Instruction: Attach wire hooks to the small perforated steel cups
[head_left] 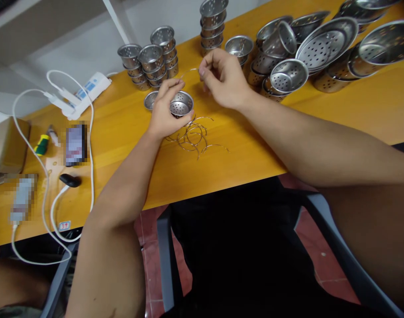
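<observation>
Closest to me is a dark chair [241, 247] under the yellow bench [129, 145]. At about eight o'clock from my hands lie a white cable [89, 145], a small black thing [69, 180] and a green-handled tool [41, 144].

A pile of thin wire rings [191, 134] lies on the bench just below my left hand [165, 110]. That hand's fingers are wrapped around a little metal cup with holes [181, 104], which sits at the middle of the bench. I see only holes inside it. My right hand [223, 79], at one o'clock from the cup, pinches a thin wire [189, 71] between its fingertips, held above the cup.

Farther off, at eleven o'clock, stand stacks of the same little cups [152, 62], one inside another. At twelve o'clock is a taller stack [212, 24]. At two o'clock bigger holed bowls [324, 44] lie tipped in a heap.
</observation>
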`<control>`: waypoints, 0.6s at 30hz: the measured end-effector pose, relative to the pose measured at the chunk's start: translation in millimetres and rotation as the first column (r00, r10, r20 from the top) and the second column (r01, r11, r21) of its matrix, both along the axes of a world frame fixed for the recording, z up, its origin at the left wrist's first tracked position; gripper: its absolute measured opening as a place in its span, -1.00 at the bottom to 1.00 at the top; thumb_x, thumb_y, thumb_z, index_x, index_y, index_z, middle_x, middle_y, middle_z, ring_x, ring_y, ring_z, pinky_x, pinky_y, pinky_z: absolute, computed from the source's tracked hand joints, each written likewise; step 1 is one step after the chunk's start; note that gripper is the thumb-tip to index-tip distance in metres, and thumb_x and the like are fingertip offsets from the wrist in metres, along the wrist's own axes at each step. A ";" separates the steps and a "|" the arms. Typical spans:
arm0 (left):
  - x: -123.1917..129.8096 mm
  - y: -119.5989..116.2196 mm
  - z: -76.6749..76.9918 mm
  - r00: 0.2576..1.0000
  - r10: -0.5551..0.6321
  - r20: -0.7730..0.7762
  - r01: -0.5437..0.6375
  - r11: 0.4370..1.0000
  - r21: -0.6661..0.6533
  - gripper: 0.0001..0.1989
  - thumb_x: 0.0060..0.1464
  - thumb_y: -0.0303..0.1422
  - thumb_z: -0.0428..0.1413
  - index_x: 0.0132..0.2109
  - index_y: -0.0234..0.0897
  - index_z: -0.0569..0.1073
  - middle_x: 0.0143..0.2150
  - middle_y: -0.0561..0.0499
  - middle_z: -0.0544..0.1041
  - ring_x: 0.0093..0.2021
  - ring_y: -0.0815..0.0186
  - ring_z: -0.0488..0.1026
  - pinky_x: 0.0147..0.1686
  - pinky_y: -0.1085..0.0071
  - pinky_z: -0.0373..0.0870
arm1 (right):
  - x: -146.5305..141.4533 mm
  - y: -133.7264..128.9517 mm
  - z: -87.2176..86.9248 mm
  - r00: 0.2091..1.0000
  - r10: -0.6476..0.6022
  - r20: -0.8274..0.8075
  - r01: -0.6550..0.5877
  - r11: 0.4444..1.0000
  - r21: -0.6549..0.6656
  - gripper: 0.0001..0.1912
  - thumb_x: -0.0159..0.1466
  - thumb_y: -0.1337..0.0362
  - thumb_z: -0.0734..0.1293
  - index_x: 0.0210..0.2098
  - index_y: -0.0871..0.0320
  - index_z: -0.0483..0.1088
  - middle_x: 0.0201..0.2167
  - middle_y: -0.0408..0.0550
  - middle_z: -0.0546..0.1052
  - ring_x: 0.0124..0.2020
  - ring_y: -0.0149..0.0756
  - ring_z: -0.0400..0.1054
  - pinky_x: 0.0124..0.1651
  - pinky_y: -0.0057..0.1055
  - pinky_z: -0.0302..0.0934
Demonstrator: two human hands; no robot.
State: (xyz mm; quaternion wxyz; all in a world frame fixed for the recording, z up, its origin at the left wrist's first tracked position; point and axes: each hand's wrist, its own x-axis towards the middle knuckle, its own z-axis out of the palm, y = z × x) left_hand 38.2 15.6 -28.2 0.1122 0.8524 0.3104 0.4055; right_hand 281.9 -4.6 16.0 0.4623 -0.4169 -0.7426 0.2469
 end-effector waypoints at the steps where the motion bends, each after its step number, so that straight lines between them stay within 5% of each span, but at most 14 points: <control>1: -0.4 0.5 0.0 1.000 -0.001 -0.001 0.001 1.000 0.000 -0.17 -0.10 -0.04 0.50 0.31 0.05 0.45 0.39 -0.16 0.44 0.44 -0.24 0.42 0.51 -0.26 0.33 | 0.9 0.3 0.3 1.000 0.004 0.004 -0.004 1.000 0.008 -0.80 0.59 0.45 0.19 -0.17 0.08 0.22 -0.29 -0.13 0.38 -0.27 -0.36 0.27 -0.19 -0.42 0.25; 7: 1.0 -0.9 2.8 1.000 -0.008 -0.011 0.009 1.000 0.028 -0.22 -0.08 -0.06 0.50 0.29 0.07 0.46 0.35 -0.12 0.51 0.38 -0.17 0.48 0.46 -0.20 0.43 | 10.9 -3.4 4.6 0.982 0.006 0.187 -0.025 0.995 0.101 -0.84 0.44 0.21 0.42 -0.22 0.09 0.38 -0.14 0.02 0.45 -0.17 -0.19 0.30 -0.01 -0.23 0.23; 10: 2.8 -3.2 4.5 0.999 -0.027 -0.039 0.027 1.000 0.004 -0.21 -0.10 -0.06 0.50 0.28 0.06 0.47 0.34 -0.11 0.52 0.37 -0.18 0.49 0.45 -0.20 0.42 | 9.5 -11.5 11.1 0.957 0.008 0.291 -0.050 0.989 0.139 -0.73 0.49 0.00 0.36 -0.12 0.07 0.48 -0.08 0.09 0.48 -0.07 -0.06 0.33 0.05 -0.17 0.22; 18: 11.3 -10.4 5.1 0.999 0.018 0.044 -0.020 0.999 0.048 -0.08 -0.11 -0.01 0.52 0.31 0.07 0.25 0.45 -0.11 0.34 0.51 -0.17 0.30 0.50 -0.23 0.35 | 6.0 -10.3 11.6 0.955 -0.028 0.294 0.006 0.997 0.078 -0.88 0.46 0.20 0.35 -0.22 0.07 0.45 -0.13 0.06 0.54 -0.14 -0.07 0.43 -0.01 -0.14 0.28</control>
